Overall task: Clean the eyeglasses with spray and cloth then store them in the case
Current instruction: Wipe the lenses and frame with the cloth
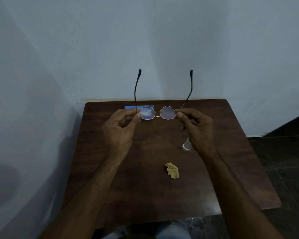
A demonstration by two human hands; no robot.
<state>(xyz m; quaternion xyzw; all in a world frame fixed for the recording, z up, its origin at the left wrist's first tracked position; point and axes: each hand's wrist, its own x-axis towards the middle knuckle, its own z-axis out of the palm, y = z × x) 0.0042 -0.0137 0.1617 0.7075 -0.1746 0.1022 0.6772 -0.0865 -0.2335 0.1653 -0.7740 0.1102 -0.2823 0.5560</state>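
Round thin-rimmed eyeglasses hang in the air above the far part of the table, arms unfolded and pointing away from me. My left hand pinches the left hinge and my right hand pinches the right hinge. A crumpled yellow cloth lies on the table between my forearms. A small clear spray bottle lies partly hidden behind my right wrist. A blue case sits at the table's far edge, mostly hidden by my left hand and the left lens.
The dark wooden table stands in a corner, with pale walls close behind and to the left. A dark tiled floor lies to the right. My knees show below the table's near edge.
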